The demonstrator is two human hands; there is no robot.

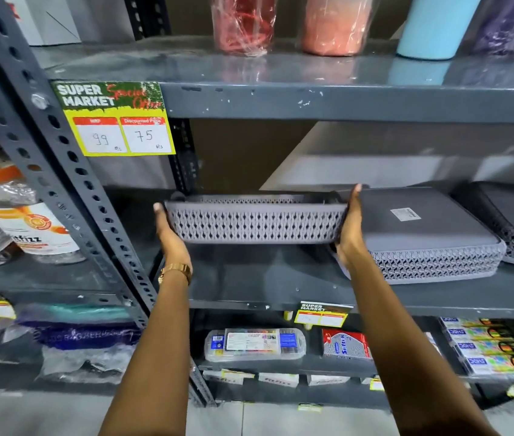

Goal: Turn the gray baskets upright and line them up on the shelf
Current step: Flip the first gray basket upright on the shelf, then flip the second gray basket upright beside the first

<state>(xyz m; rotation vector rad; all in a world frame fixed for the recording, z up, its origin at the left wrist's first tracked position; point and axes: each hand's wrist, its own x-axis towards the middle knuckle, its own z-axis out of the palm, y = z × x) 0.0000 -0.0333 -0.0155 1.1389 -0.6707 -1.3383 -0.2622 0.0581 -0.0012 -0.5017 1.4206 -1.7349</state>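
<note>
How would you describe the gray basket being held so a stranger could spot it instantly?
Find the dark metal middle shelf below the yellow price tag. At its left end a gray perforated plastic basket sits between the left hand and right hand. Unlike the upside-down gray basket beside it, it is upright, open side up.

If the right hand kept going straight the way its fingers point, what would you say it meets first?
The right hand points up and back into the shelf, between the held gray lattice plastic basket and the overturned gray basket. Probably the back wall, though depth is unclear.
</note>
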